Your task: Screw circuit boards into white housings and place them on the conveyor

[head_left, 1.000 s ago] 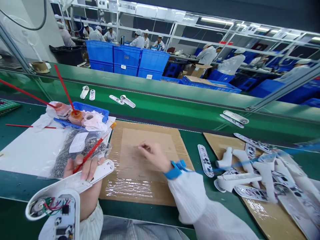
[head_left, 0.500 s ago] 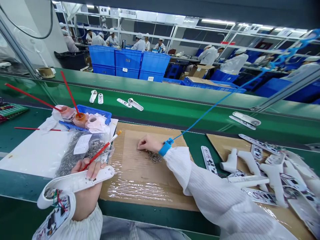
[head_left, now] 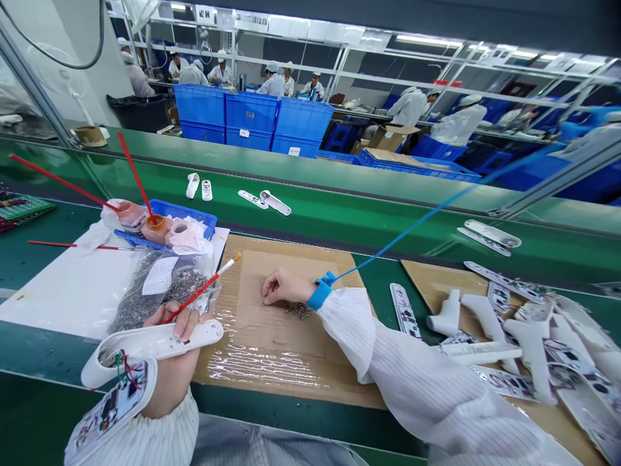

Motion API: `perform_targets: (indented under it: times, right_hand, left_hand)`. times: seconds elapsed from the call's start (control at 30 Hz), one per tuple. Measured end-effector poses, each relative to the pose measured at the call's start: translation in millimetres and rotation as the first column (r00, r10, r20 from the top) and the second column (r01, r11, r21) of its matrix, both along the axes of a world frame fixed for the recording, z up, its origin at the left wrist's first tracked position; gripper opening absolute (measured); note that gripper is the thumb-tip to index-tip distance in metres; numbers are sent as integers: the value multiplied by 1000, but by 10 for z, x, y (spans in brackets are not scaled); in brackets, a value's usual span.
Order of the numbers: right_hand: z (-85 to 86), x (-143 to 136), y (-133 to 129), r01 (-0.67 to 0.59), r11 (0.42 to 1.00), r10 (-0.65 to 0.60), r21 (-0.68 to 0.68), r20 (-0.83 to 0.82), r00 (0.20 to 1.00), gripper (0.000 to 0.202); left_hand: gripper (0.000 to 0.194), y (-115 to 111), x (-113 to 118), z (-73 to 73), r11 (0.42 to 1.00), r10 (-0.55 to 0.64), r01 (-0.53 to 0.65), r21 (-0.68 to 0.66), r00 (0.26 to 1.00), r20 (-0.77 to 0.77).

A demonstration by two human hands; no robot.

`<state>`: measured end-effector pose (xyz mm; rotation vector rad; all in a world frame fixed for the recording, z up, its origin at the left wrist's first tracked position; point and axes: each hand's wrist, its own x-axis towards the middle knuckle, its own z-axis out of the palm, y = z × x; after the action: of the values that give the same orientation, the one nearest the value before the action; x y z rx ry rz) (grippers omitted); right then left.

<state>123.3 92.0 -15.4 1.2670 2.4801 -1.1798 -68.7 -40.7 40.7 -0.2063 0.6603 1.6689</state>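
My left hand [head_left: 180, 327] is closed around a white plastic housing [head_left: 160, 343] and a red-handled brush [head_left: 196, 294], whose bristles point up and right. Wires join the housing to an opened half with a circuit board [head_left: 114, 401], which hangs over my left wrist. On the cardboard sheet [head_left: 272, 362], my right hand [head_left: 285, 286] has its fingertips pinched together at the surface. Whatever they may hold is too small to make out. Partly covered by that hand is a small pile of screws [head_left: 297, 309]. A blue wrist strap [head_left: 320, 292] with a cord circles my right wrist.
A bag of screws [head_left: 138, 291] lies at the left, below a blue tray [head_left: 204, 223] with jars. White housings [head_left: 528, 336] crowd the cardboard at right. Beyond, a green conveyor [head_left: 349, 207] carries several housing parts. Co-workers sit behind blue crates [head_left: 250, 120].
My right hand has shifted slightly left and down, its fingertips now at the cardboard. The housing in my left hand has turned a little. Parts on the conveyor have moved right.
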Motion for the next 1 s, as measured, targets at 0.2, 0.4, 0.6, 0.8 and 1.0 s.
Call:
perform_targets:
  times: [0.2, 0.4, 0.6, 0.8, 1.0]
  right_hand:
    - [-44, 9, -7, -59, 997, 59, 55, -2, 998, 19]
    - [198, -62, -267, -124, 966, 173, 227, -212, 962, 8]
    - [627, -214, -809, -99, 849, 412, 518, -533, 739, 23]
    - [670, -283, -949, -22, 583, 675, 812, -469, 570, 22]
    - [710, -218, -983, -82, 565, 698, 821, -423, 577, 20]
  left_hand:
    - [38, 1, -3, 21, 1000, -4, 4, -20, 1000, -8]
    - [38, -8, -12, 76, 998, -56, 56, -28, 998, -22]
    - [37, -9, 31, 113, 988, -144, 143, 51, 989, 30]
    - [37, 2, 117, 192, 977, -200, 191, 99, 976, 91]
    - [37, 12, 165, 322, 985, -174, 175, 11, 974, 146]
